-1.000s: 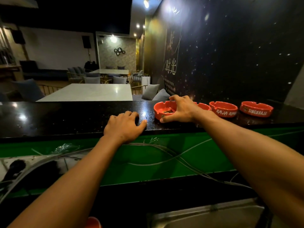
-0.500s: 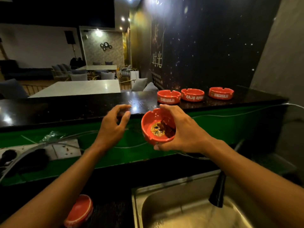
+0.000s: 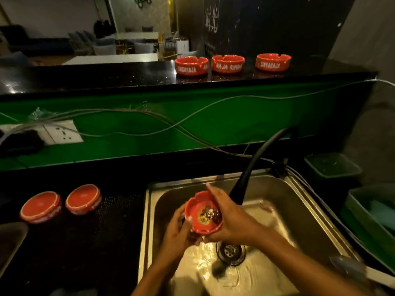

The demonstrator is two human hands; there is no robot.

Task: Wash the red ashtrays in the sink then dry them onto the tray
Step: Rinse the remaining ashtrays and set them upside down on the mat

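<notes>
A red ashtray [image 3: 199, 226] with dark ash and butts inside is held over the steel sink [image 3: 303, 212]. My right hand [image 3: 228, 218] grips its right rim from above. From the left and below, my left hand [image 3: 178, 228] cups it, fingers curled round its underside. Water lies on the sink floor around the drain [image 3: 230, 252]. Two washed red ashtrays [image 3: 40, 206] [image 3: 83, 198] lie upside down on the dark tray [image 3: 85, 242] left of the sink. Three more red ashtrays [image 3: 191, 66] [image 3: 228, 64] [image 3: 273, 62] stand on the upper black counter.
A black curved faucet [image 3: 254, 165] arches over the sink, its spout right behind my right hand. Cables [image 3: 149, 116] run along the green panel, with a wall socket [image 3: 62, 133] at left. Green bins [image 3: 332, 165] [image 3: 372, 212] stand to the right of the sink.
My right hand carried the dirty ashtray from the upper counter down over the sink. My left hand left the counter edge and now holds the ashtray from beneath.
</notes>
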